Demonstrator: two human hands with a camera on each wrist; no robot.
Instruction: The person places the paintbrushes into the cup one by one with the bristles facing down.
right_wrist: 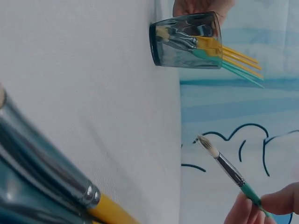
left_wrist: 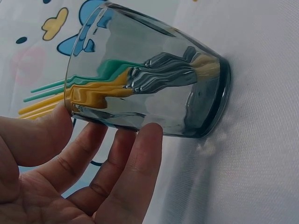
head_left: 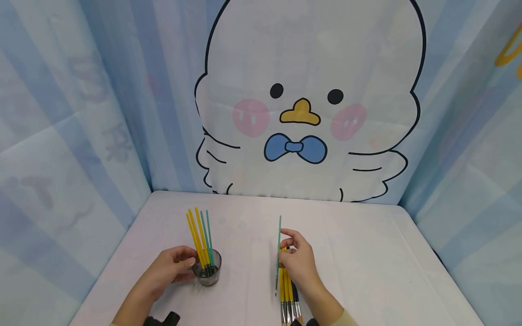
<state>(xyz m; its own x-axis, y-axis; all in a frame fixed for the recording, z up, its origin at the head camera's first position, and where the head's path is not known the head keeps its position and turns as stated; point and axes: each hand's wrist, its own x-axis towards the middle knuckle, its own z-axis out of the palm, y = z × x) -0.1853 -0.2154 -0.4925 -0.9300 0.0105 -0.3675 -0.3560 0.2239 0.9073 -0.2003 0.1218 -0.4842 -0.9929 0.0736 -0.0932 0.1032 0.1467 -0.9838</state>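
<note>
A clear drinking glass [head_left: 207,277] stands upright on the table, with several yellow and green paintbrushes [head_left: 198,235] in it, bristles down. My left hand [head_left: 173,267] is at its left side. In the left wrist view its fingertips touch the glass wall [left_wrist: 173,116], with the thumb at the rim and the palm apart from it. My right hand [head_left: 299,260] pinches a thin green paintbrush [head_left: 279,233] by the handle, bristles down. The right wrist view shows its pale bristles [right_wrist: 207,145] and silver ferrule. Under that hand lie several yellow-handled paintbrushes [head_left: 286,290], partly hidden.
A dark-blue-handled brush [head_left: 295,294] lies beside the yellow ones. White cloth covers the table [head_left: 367,262]. Behind it hangs a curtain [head_left: 302,176] with a cartoon bird, and striped blue curtains [head_left: 61,158] close in both sides.
</note>
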